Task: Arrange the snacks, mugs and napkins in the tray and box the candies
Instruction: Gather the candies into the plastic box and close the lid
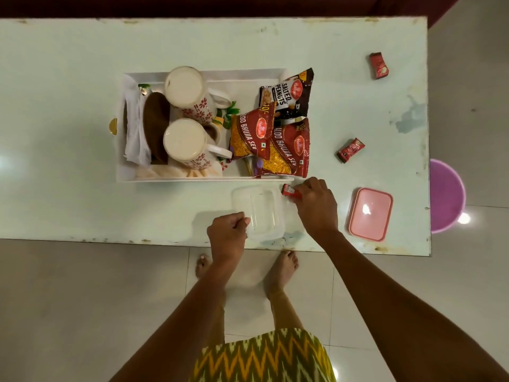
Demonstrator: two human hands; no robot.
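While pinched at one end by the fingertips of the right hand (314,201), red candy (291,191) poking out leftward past the knuckles, free end toward the far right corner of the clear box (257,213). Just beside that corner and just short of the near rim of the tray (203,180); cannot tell whether over the box wall or a little outside it, nor whether touching the table (68,106). Right fingers curled down tight on the wrapper, thumb hidden under the hand.

Left hand (227,232) at the near left corner of the box, fingers curled round the rim, box close to the table's near edge. Pink lid (370,213) flat on the table to the right of the right hand, apart from the box.

Second candy (350,150) farther out, right of the tray; third candy (379,65) well beyond it, toward the far right corner.

Directly behind the box, inside the tray: two mugs (187,91) with red flower print in the middle, handles to the right. Napkins (135,133), white and brown, along the left end. Snack packets (292,150) overlapping at the right end, one dark peanut packet behind two red ones.

Past the table's right end, purple tub (446,194) on the tiled floor (82,299). Bare feet (281,268) below the near edge.
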